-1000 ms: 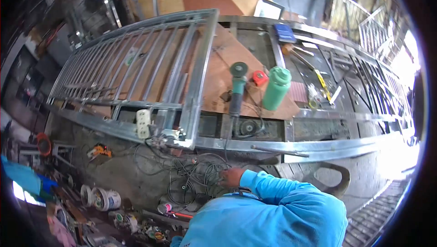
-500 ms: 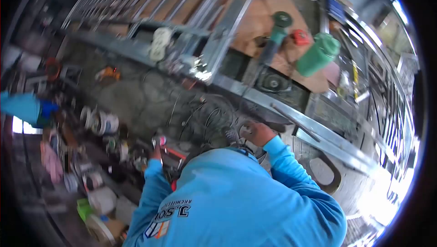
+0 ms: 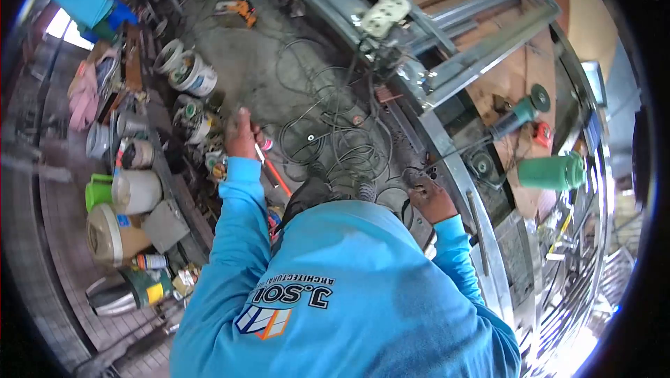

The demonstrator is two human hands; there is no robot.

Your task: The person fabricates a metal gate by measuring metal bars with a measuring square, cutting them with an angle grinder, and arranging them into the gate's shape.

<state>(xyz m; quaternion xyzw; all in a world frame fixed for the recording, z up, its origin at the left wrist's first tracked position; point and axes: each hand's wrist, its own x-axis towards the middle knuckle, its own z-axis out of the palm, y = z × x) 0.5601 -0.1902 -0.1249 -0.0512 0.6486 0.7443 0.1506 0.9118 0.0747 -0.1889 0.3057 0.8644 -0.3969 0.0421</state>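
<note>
My left hand is closed, held out over the floor. Beside its fingers show a small pink-and-white thing and a thin red-orange rod-like thing; the exact grip is unclear. My right hand has its fingers curled close to the near edge of a metal frame. What it holds, if anything, is too small to make out. Loops of cable lie on the floor between and beyond my hands.
A teal angle grinder, a red tape measure and a green bottle rest on the right. A white power strip sits on the frame. Buckets and a jug stand left; an orange tool lies ahead.
The view has turned, so the frame and bench sit further right. My left hand has risen and reaches further forward from my body. My right hand stays near the frame's edge.
</note>
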